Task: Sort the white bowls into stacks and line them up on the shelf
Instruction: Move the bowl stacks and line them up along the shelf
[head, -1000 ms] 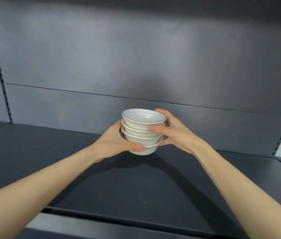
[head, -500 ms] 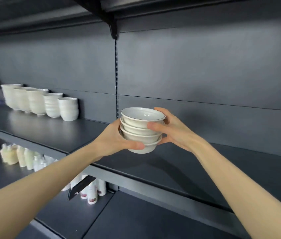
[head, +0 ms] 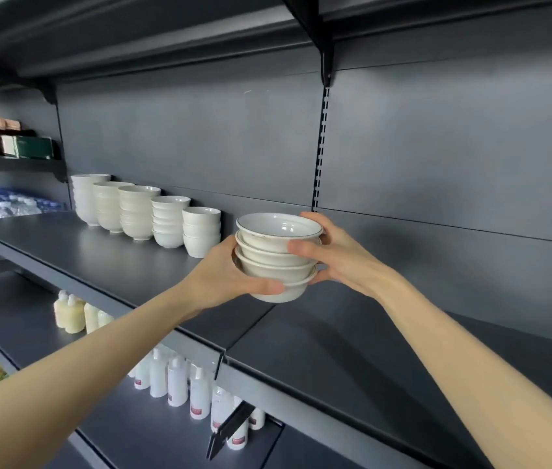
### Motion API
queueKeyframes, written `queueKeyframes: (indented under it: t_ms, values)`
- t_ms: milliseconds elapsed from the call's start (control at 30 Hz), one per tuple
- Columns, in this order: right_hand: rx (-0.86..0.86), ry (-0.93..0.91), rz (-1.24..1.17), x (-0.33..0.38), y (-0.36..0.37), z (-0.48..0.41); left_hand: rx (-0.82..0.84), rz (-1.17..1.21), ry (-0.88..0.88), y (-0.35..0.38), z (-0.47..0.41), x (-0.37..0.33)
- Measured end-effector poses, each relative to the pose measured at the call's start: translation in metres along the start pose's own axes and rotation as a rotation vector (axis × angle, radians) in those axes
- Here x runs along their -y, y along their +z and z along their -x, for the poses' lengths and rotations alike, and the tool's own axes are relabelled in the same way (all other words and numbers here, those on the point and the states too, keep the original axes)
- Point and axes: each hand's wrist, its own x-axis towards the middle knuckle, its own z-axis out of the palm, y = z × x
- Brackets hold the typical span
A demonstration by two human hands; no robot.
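Observation:
A stack of several white bowls [head: 276, 255] with thin dark rims hangs above the dark grey shelf [head: 318, 333]. My left hand [head: 224, 279] grips its lower left side, thumb curled under the bottom bowl. My right hand [head: 339, 255] holds the right side, thumb across the upper bowls. To the left, a row of several white bowl stacks [head: 146, 211] stands along the back of the same shelf, the nearest one [head: 201, 235] just left of the held stack.
A slotted upright [head: 320, 147] divides the back panel behind the bowls. White bottles [head: 180, 384] and cream bottles [head: 71, 313] stand on the lower shelf. A black tag clip [head: 229, 429] juts from the shelf edge. Boxes [head: 11, 140] and water bottles [head: 4, 204] sit far left.
The view has swung left and the held stack has moved left along the shelf, closer to the row of bowl stacks. Both hands keep the same hold.

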Motion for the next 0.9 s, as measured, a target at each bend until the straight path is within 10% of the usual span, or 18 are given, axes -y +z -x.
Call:
queueKeyframes:
  t_ms: [367, 900]
  values:
    - [-0.039, 0.026, -0.001, -0.016, 0.058, -0.137, 0.027, -0.003, 0.001, -0.107, -0.072, 0.078]
    - [-0.443, 0.245, 0.051, -0.063, 0.133, -0.203, 0.506, 0.183, 0.084, -0.174, -0.155, 0.2]
